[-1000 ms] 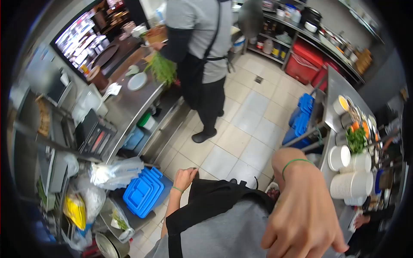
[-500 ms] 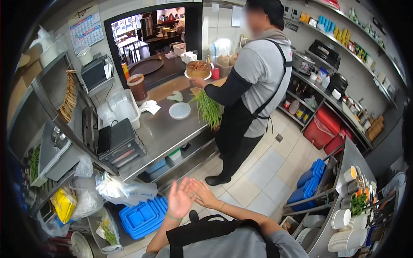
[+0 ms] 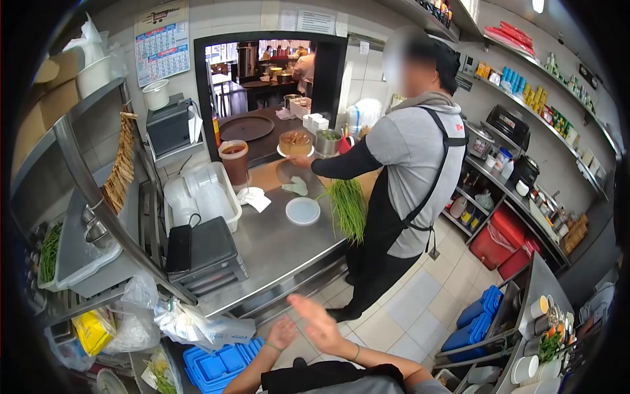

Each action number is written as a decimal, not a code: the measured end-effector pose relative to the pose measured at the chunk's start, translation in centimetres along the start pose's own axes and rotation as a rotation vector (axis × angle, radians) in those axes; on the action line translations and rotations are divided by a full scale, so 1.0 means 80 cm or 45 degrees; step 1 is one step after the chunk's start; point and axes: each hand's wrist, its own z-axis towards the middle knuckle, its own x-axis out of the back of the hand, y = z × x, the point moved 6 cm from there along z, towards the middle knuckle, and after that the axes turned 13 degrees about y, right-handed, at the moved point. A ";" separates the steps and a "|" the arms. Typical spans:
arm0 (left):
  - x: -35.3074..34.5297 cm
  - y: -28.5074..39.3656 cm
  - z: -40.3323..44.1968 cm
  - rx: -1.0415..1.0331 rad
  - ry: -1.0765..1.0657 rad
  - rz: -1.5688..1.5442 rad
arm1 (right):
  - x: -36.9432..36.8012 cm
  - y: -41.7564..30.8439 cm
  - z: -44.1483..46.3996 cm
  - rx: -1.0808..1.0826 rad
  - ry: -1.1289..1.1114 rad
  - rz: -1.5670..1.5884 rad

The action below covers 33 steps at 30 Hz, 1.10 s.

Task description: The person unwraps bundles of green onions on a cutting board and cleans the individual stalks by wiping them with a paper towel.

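Observation:
My left hand (image 3: 282,333) is low in front of me, palm up, with its fingers loosely apart and nothing in it. Slightly above and to its right is my right hand (image 3: 317,323), flat, fingers stretched out, a little blurred and also without any object. A small gap separates the two. Past them stands the steel counter (image 3: 275,262), which neither hand touches. A person (image 3: 420,151) in a black apron stands at that counter, one hand at a bowl of brown food (image 3: 296,140) on a white plate.
Green onions (image 3: 349,209) hang over the counter edge. A white lid (image 3: 302,211), a tub of brown sauce (image 3: 235,162) and a bin of clear containers (image 3: 226,205) sit on the counter. Blue lidded boxes (image 3: 213,368) stand low left; stacked bowls (image 3: 525,369) at right.
My hands have come apart from touching, the right now higher. My view has tilted upward. The person has moved the bowl toward the opening, and a metal pot now shows beside it.

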 end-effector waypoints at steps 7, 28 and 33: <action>-0.157 0.032 -0.080 0.320 -0.899 -0.625 | -0.006 0.201 -0.174 -0.107 -0.464 -0.765; -0.281 0.144 -0.026 -0.229 -0.267 -0.160 | 0.218 0.372 -0.503 -1.853 -0.378 -0.594; -0.268 0.170 0.013 -0.166 -0.154 -0.157 | 0.176 0.402 -0.471 -1.481 -0.518 0.191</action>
